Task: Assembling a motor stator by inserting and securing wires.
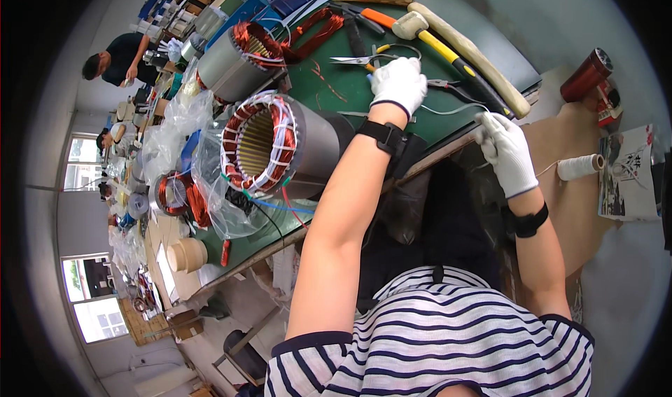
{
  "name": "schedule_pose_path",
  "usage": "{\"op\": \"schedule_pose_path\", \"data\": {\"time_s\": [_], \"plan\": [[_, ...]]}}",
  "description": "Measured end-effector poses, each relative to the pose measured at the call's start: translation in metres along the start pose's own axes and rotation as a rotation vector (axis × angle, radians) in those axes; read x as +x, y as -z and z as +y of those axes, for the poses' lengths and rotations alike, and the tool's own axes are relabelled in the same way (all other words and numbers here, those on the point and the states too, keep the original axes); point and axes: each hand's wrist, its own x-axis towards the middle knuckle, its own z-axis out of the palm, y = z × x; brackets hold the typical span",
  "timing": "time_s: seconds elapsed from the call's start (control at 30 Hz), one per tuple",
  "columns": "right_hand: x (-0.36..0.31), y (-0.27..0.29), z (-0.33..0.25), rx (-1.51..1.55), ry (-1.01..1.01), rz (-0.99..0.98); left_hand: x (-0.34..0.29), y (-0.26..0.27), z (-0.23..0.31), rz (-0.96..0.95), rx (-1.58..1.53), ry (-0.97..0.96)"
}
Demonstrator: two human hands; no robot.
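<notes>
My left hand (pixel 397 87), in a white glove, is closed at the handles of a pair of scissors (pixel 348 60) lying on the green work surface. Their blades point left. A thin white cord (pixel 451 110) runs between my two hands. My right hand (pixel 505 152), also gloved, pinches this cord near its fingertips. Left of my left forearm stands a motor stator (pixel 315 145), its red copper windings laced with white cord. Coloured lead wires (pixel 283 206) hang from its lower side. A spool of white cord (pixel 579 167) lies right of my right hand, with a strand leading toward it.
Beyond my hands lie a yellow-handled mallet (pixel 448 50), a wooden stick (pixel 483 68) and pliers (pixel 455 89). A second stator (pixel 238 64) and clear plastic bags (pixel 217 187) crowd the left. A red tumbler (pixel 586 75) stands far right. Another person (pixel 122 61) works at the upper left.
</notes>
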Motion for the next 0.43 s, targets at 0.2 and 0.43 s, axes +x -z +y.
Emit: {"op": "schedule_pose_path", "data": {"time_s": [0.2,0.43], "plan": [[-0.01,0.024,-0.002,0.057,-0.03,-0.035,0.035,-0.007,0.001,0.05,0.427,-0.275],[0.011,0.021,-0.016,-0.06,0.08,0.009,0.049,0.004,-0.02,-0.014,0.186,-0.048]]}}
